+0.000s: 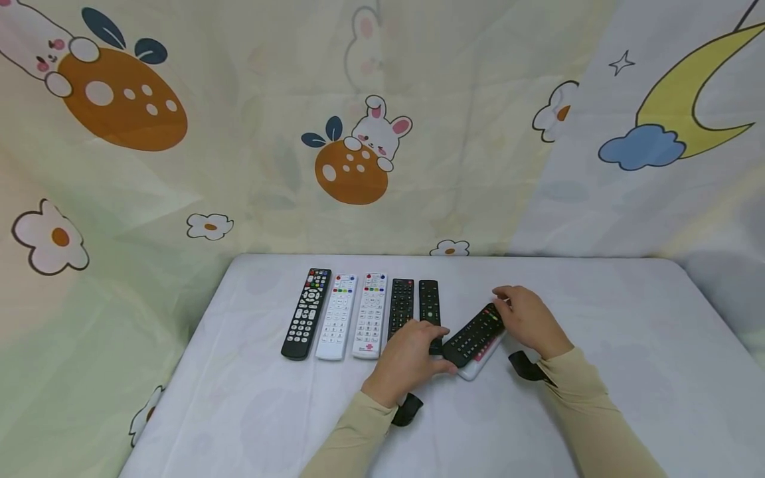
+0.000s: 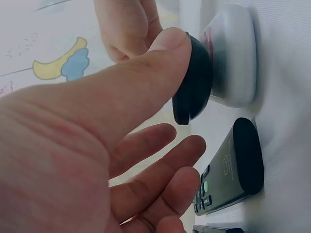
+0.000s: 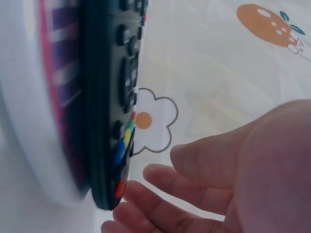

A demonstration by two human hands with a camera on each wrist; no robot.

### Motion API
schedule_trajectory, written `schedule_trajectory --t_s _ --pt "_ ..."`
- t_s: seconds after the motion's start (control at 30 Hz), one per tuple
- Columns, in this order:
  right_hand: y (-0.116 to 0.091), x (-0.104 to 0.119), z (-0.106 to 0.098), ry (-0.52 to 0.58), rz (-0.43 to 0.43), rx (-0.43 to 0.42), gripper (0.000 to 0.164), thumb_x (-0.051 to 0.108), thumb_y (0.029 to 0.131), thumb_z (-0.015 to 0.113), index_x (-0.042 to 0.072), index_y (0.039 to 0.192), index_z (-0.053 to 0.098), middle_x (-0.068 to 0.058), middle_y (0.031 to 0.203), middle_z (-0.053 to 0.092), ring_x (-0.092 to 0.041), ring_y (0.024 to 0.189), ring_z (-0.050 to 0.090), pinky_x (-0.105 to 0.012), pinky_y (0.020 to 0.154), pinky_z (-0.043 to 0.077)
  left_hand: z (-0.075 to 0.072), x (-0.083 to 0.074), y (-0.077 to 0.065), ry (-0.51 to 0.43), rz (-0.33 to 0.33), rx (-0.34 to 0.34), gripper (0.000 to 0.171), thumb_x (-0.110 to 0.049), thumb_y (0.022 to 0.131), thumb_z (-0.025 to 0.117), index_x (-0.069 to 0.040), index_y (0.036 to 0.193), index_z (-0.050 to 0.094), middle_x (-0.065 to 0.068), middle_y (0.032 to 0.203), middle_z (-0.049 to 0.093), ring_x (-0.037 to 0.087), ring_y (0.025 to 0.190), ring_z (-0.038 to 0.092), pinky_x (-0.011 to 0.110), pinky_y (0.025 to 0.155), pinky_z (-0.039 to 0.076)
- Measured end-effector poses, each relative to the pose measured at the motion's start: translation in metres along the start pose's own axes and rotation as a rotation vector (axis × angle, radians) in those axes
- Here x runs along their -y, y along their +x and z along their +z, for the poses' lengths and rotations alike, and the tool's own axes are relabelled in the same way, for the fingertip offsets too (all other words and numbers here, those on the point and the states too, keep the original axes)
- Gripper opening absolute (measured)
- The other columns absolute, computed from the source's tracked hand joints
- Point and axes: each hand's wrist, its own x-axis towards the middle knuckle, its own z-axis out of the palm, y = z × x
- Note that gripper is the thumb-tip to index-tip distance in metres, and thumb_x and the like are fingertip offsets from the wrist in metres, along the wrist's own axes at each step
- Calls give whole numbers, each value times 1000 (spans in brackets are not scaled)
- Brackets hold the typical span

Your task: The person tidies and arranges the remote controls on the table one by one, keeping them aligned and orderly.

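A black remote control (image 1: 474, 335) lies slantwise over a flat white rounded object (image 1: 470, 373) with pink-red marking; most of that object is hidden. My left hand (image 1: 408, 360) is at the remote's near end. In the left wrist view its thumb (image 2: 170, 46) touches the remote's edge, while the loosely bent fingers (image 2: 187, 150) hang beside it. At the far end is my right hand (image 1: 530, 320), its fingertips right at the remote's end with the coloured buttons. In the right wrist view its thumb (image 3: 194, 162) stands apart from the remote.
Left of the hands runs a row: a large black remote (image 1: 306, 314), two white remotes (image 1: 337, 317) (image 1: 370, 315), and two slim black remotes (image 1: 402, 302) (image 1: 429, 300). My left hand partly covers the slim ones. A patterned curtain (image 1: 257, 133) hangs behind the white-covered table (image 1: 239, 411).
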Motion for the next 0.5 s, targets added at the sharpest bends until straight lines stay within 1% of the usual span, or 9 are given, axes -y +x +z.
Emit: schedule_trajectory --t_s 0.1,0.37,0.5 --pt "-3 -2 1 -7 7 11 33 6 101 48 -16 123 59 -33 113 63 -46 105 61 -58 89 48 1 1 0 -10 -6 16 59 -40 75 88 -12 124 72 0 119 71 17 107 62 26 92 49" --pt "-9 -2 3 -3 6 24 32 6 101 50 -16 121 61 -32 112 64 -44 103 62 -57 88 48 4 1 2 1 5 43 57 -38 76 88 -12 124 71 0 116 72 15 106 64 24 92 49" --pt "-11 -3 4 6 11 35 31 6 101 51 -16 121 61 -33 115 63 -46 108 60 -58 91 47 5 1 3 -14 7 56 55 -36 77 87 -12 124 71 0 117 72 12 106 64 24 93 48"
